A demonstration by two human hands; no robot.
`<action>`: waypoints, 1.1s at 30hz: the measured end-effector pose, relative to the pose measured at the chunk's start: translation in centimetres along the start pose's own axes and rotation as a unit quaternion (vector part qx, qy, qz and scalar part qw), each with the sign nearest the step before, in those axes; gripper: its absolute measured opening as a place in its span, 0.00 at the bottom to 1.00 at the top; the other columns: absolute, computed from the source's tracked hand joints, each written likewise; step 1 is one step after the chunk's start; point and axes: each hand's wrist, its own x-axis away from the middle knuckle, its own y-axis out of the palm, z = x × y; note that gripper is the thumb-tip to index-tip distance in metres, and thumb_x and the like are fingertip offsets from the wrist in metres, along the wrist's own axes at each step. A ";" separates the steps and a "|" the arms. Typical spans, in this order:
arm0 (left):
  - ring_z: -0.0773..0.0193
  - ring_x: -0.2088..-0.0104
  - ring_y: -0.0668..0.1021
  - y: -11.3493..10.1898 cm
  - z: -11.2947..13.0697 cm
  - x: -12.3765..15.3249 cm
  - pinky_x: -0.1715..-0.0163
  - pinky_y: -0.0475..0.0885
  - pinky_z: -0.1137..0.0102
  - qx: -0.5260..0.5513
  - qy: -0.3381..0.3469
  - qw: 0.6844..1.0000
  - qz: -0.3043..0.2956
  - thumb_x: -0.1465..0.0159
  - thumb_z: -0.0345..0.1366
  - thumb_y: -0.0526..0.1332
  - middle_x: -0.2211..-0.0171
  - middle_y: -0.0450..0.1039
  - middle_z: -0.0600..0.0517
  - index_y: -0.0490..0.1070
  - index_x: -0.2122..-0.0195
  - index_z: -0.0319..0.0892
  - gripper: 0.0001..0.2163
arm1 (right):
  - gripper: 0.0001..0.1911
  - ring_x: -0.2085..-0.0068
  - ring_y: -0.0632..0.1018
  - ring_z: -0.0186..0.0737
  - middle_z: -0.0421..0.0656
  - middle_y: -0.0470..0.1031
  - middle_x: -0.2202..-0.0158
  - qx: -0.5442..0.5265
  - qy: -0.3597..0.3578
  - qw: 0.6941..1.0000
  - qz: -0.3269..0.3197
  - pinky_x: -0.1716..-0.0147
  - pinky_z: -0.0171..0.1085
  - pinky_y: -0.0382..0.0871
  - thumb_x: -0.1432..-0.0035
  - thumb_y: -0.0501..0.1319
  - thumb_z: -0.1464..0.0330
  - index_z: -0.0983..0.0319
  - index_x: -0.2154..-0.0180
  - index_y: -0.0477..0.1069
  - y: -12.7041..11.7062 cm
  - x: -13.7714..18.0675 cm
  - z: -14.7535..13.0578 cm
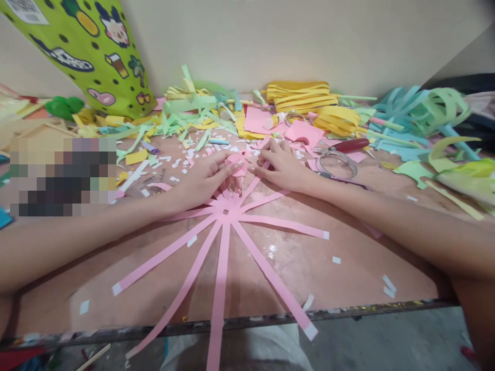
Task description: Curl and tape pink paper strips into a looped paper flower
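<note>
A pink paper strip star [226, 257] lies on the table, its strips fanning out from a hub with a small square hole. Several strips end in white tabs; the nearest ones hang over the front edge. Behind the hub, my left hand [209, 178] is closed in a pinch on a curled pink paper strip [236, 164]. Close beside it, my right hand [284, 164] has its fingers bent down around another pink strip running up from the hub. The fingertips of both hands nearly meet.
Scissors [346, 180], a roll of clear tape [336, 164] and a red-handled tool [350, 146] lie right of my right hand. Yellow paper lanterns [301, 96], blue-green paper loops [433, 111] and green scraps [189, 111] line the back. A green patterned bag [93, 56] stands back left.
</note>
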 end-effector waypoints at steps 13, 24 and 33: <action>0.67 0.80 0.78 0.0 -0.3 0.0 0.82 0.70 0.76 0.058 -0.034 0.998 -0.018 0.31 0.48 0.62 0.74 0.79 0.55 0.65 0.46 0.43 0.18 | 0.24 0.78 0.67 0.28 0.37 0.70 0.66 -0.464 -0.032 0.885 0.024 0.81 0.34 0.60 0.47 0.70 0.52 0.57 0.59 0.61 -0.6 0.1 -0.8; 0.68 0.81 0.69 -0.2 -0.7 0.3 0.82 0.64 0.71 0.011 0.019 0.999 0.030 0.28 0.39 0.55 0.76 0.69 0.55 0.71 0.59 0.46 0.07 | 0.19 0.77 0.71 0.26 0.32 0.74 0.71 -0.584 -0.034 0.808 -0.064 0.80 0.30 0.59 0.35 0.64 0.58 0.60 0.50 0.62 -0.4 0.9 -1.9; 0.70 0.86 0.63 -0.1 -0.7 0.7 0.82 0.63 0.73 -0.018 0.043 0.998 0.040 0.27 0.43 0.56 0.84 0.59 0.63 0.57 0.39 0.49 0.18 | 0.15 0.72 0.77 0.32 0.37 0.75 0.72 -0.530 -0.012 0.844 -0.081 0.74 0.32 0.68 0.35 0.63 0.56 0.61 0.62 0.65 -0.5 1.3 -2.9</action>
